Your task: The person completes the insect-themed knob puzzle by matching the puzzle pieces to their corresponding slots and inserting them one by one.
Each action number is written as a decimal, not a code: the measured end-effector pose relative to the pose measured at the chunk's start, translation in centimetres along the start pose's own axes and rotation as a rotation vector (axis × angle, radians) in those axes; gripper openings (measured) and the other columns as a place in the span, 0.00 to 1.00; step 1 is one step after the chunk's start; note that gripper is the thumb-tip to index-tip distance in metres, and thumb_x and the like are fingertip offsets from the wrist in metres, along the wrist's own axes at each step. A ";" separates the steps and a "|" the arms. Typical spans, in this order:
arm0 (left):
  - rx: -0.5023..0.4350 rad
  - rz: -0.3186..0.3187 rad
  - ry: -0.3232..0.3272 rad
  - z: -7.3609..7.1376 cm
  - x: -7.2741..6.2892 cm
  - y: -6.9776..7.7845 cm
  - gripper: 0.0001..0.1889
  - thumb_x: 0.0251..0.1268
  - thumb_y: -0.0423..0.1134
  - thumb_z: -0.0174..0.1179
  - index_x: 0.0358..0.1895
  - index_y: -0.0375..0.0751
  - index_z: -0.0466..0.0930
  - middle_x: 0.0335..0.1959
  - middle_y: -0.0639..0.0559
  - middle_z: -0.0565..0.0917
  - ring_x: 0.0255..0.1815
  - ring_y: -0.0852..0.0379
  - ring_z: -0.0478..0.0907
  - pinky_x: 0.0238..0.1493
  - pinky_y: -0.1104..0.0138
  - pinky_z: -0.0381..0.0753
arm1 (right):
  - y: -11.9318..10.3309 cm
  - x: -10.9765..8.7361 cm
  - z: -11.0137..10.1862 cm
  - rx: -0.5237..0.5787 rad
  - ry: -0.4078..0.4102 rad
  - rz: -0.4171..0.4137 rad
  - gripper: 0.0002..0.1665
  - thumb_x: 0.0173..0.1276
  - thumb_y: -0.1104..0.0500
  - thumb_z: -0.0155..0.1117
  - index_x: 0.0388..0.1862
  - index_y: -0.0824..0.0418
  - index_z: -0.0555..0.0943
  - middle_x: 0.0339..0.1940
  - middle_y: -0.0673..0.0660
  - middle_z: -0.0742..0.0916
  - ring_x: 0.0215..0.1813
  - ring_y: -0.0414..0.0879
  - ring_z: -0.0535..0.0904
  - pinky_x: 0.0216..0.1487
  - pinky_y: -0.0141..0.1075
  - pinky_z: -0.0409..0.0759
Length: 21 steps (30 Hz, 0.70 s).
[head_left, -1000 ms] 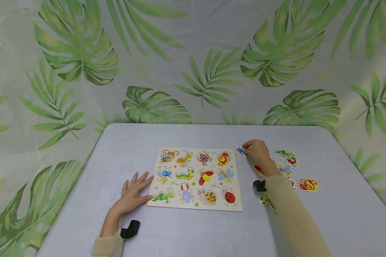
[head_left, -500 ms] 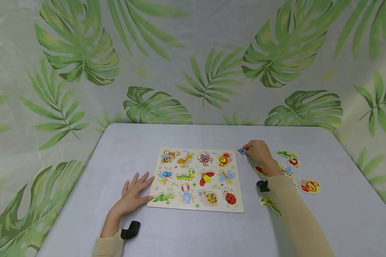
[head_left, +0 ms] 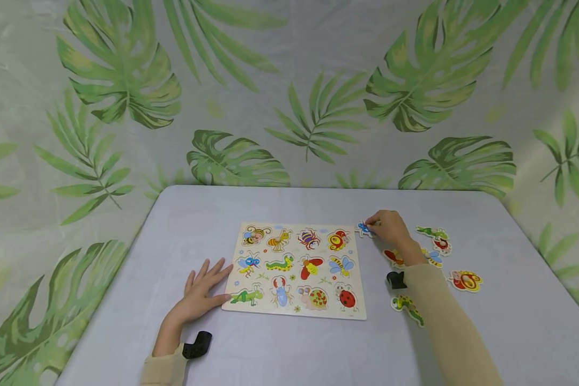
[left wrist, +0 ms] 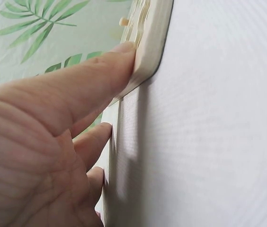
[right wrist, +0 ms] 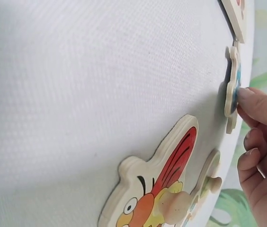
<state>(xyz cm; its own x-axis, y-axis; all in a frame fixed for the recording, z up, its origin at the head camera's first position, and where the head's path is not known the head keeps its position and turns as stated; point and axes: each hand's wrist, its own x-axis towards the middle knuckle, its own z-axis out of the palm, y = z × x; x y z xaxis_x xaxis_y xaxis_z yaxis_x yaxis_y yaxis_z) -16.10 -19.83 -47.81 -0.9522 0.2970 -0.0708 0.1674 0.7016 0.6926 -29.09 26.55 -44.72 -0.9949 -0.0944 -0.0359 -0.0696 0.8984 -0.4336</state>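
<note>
A wooden puzzle board (head_left: 328, 315) with several colourful insect pictures lies on the table. My left hand (head_left: 196, 295) has its fingers spread, and its thumb and fingertips touch the board's left edge. In the left wrist view, the thumb (left wrist: 100, 75) presses against the board's corner. Just off the board's far right corner, my right hand (head_left: 391, 230) pinches a blue insect puzzle piece (head_left: 362, 229) between thumb and finger. The right wrist view shows that piece (right wrist: 230, 101) edge-on at or close to the tabletop; the thumb hides its knob.
Loose pieces lie right of the board: a green grasshopper (head_left: 429, 231), a ladybug (head_left: 442, 246), a red-winged insect (head_left: 392, 257), a striped winged insect (head_left: 435, 259), a butterfly (head_left: 467, 280) and a caterpillar (head_left: 407, 307). My right sleeve (head_left: 444, 316) covers part of this area.
The head view shifts slightly. Both hands keep their places, the left at the board's edge and the right pinching the blue insect puzzle piece.
</note>
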 end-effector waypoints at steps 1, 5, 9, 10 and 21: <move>0.000 -0.001 0.000 0.0 0.0 0.0 0.35 0.57 0.43 0.63 0.69 0.45 0.63 0.75 0.40 0.54 0.77 0.33 0.35 0.70 0.38 0.24 | 0.1 0.1 0.0 0.001 0.001 0.002 0.12 0.65 0.63 0.59 0.43 0.67 0.84 0.47 0.67 0.85 0.51 0.61 0.77 0.57 0.54 0.74; 0.005 -0.004 -0.002 0.0 0.1 -0.2 0.35 0.57 0.44 0.63 0.69 0.45 0.63 0.75 0.41 0.54 0.77 0.34 0.35 0.70 0.38 0.24 | 0.2 0.0 0.0 0.000 0.002 -0.004 0.12 0.65 0.63 0.59 0.42 0.68 0.84 0.45 0.67 0.85 0.47 0.59 0.78 0.52 0.52 0.76; 0.007 -0.004 -0.001 0.1 0.1 -0.2 0.35 0.57 0.43 0.63 0.69 0.46 0.63 0.75 0.41 0.54 0.77 0.34 0.35 0.70 0.38 0.24 | 0.3 -0.3 -0.3 0.005 0.008 -0.020 0.12 0.65 0.63 0.60 0.41 0.68 0.84 0.43 0.67 0.86 0.44 0.57 0.79 0.47 0.49 0.78; 0.004 -0.004 -0.001 0.1 0.2 -0.2 0.35 0.57 0.44 0.63 0.69 0.46 0.63 0.75 0.41 0.54 0.77 0.34 0.35 0.70 0.38 0.24 | 0.3 -0.4 -0.4 0.008 0.011 -0.025 0.12 0.65 0.63 0.60 0.41 0.68 0.84 0.42 0.67 0.86 0.43 0.57 0.79 0.47 0.49 0.78; 0.007 -0.007 -0.002 0.0 0.1 -0.2 0.35 0.57 0.45 0.63 0.69 0.46 0.63 0.76 0.41 0.54 0.77 0.34 0.34 0.70 0.38 0.24 | 0.4 -1.3 -0.1 0.067 0.054 -0.091 0.12 0.63 0.59 0.64 0.38 0.67 0.84 0.33 0.62 0.86 0.29 0.46 0.74 0.29 0.33 0.71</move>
<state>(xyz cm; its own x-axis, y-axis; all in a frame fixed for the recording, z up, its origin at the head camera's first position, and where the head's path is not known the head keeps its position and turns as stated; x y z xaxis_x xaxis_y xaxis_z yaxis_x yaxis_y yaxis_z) -16.23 -19.91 -47.93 -0.9528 0.2935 -0.0775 0.1623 0.7083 0.6871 -27.84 27.03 -44.75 -0.9874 -0.1488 0.0544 -0.1562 0.8563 -0.4922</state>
